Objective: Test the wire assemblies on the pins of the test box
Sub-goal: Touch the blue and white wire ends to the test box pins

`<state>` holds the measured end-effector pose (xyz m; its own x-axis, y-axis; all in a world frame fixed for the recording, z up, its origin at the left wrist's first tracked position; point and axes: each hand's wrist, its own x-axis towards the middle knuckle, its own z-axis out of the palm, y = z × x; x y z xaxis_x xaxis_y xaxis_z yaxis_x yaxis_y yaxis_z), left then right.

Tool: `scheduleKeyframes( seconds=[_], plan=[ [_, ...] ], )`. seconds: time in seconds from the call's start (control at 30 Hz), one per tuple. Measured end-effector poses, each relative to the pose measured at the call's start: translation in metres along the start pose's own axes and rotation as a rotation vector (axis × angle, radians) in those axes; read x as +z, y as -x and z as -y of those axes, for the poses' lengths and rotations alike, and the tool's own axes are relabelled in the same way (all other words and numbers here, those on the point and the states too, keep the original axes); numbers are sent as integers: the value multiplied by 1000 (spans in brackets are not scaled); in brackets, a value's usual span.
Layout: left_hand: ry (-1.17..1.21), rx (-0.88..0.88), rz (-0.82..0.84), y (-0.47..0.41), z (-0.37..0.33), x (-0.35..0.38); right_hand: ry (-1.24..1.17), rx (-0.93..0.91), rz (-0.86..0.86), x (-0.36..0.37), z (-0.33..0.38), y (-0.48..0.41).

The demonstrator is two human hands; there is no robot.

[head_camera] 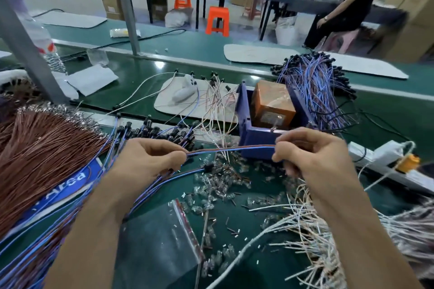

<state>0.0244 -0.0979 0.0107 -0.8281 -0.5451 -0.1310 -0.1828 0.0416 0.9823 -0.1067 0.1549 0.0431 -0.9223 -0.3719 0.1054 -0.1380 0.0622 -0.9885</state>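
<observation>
Two hands hold one wire assembly [231,149], a brown and blue pair, stretched taut between them over the green tabletop [385,103]. Its long axis runs left to right, nearly level and rising slightly toward the right, across the near wall of the test box [257,139]. The left hand [150,159] pinches the left end between thumb and curled fingers. The right hand [312,157] has its fingers curled round the right end, just before the box's near right corner. Whether the wire tips touch any pin cannot be told. The test box, a blue holder with an orange block inside, sits mid-table, tilted. Brown wires [47,148] fan along the left edge, white wires [328,230] lie toward the near right corner, and a clear bag [159,230] lies between the forearms.
</observation>
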Motion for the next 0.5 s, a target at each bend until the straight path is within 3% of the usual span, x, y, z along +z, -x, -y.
scheduleKeyframes(
  seconds=[0.13, 0.2, 0.33, 0.43, 0.5],
  plan=[
    [-22, 76, 122, 3, -12, 35, -760, 200, -33, -31, -11, 18],
    [-69, 131, 211, 2, -16, 56, -811, 230, -39, -31, -14, 21],
    [-206, 140, 337, -7, -14, 85, -591, 238, -242, -34, -22, 16],
    [-222, 58, 371, -12, -10, 87, -767, 299, -297, -55, -25, 15],
    [-213, 26, 296, -16, -4, 81, -964, 378, -318, -70, -26, 10]
  ],
)
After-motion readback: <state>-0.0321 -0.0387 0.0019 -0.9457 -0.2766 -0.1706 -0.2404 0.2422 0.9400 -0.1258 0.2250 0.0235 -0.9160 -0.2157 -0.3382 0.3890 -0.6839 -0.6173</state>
